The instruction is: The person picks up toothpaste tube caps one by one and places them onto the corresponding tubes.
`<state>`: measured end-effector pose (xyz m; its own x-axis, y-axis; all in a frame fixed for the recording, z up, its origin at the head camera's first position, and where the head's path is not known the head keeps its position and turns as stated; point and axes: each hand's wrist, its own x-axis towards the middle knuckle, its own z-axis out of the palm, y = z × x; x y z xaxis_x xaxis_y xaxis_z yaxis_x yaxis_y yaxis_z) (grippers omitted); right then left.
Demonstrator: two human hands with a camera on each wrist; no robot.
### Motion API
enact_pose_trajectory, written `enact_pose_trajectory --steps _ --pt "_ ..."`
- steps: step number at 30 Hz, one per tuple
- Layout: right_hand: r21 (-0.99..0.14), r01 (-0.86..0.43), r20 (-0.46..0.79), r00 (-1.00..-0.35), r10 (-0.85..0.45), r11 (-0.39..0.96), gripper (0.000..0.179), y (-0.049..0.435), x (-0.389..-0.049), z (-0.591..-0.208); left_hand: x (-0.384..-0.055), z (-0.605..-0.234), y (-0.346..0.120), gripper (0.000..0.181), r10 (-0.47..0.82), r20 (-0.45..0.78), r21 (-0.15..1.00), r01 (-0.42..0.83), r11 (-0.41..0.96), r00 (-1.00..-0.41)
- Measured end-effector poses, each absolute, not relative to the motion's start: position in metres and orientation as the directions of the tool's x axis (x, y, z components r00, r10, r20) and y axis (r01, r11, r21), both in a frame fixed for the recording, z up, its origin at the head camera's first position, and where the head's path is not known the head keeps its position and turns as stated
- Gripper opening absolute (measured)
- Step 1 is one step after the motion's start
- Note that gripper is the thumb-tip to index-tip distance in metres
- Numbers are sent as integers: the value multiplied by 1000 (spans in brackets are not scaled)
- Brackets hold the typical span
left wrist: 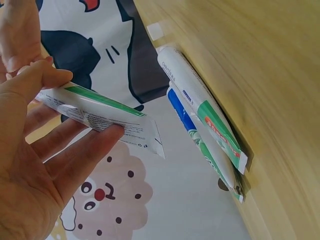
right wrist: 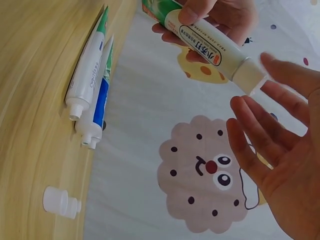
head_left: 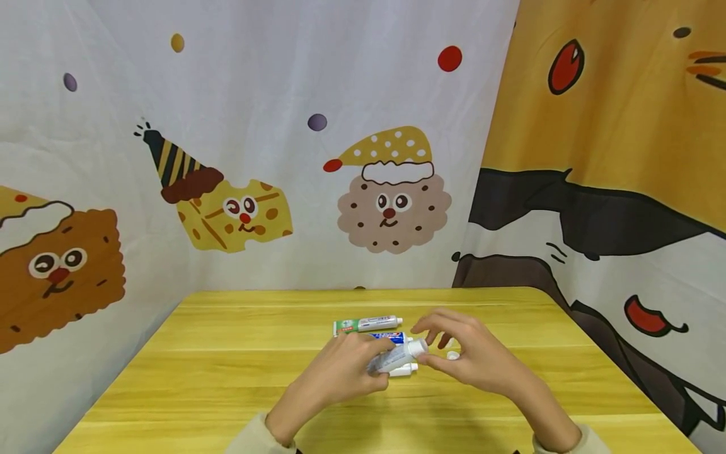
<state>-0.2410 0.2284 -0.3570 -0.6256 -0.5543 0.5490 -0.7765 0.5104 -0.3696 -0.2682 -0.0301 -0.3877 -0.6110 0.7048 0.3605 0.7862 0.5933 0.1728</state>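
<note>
My left hand (head_left: 354, 362) holds a white and green toothpaste tube (right wrist: 207, 45), its thumb on top and fingers beneath. The tube tilts up to the right over the table, with a white cap (right wrist: 248, 76) on its end. My right hand (head_left: 473, 353) is around that cap, thumb and forefinger tips close beside it and the other fingers spread. Under and behind the held tube lie other toothpaste tubes: a white and green one (head_left: 371, 324) at the back, a blue and white one (head_left: 391, 338), and a white one (head_left: 404, 370) partly hidden. Their narrow nozzles show without caps.
Loose white caps (right wrist: 55, 200) stand on the wooden table (head_left: 227, 378), to the right of the tubes and near my right hand. A curtain (head_left: 255, 94) with cartoon prints hangs behind the table and along its sides.
</note>
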Motion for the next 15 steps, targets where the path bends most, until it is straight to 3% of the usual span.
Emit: enact_pose_trajectory --steps 7,15 --pt "-345 -827 574 -560 -598 443 39 228 -241 -355 -268 -387 -30 35 700 346 185 777 602 -624" --pt "-335 -789 565 -606 -560 516 24 229 -242 -357 -267 -386 -30 34 701 352 178 779 601 -621"
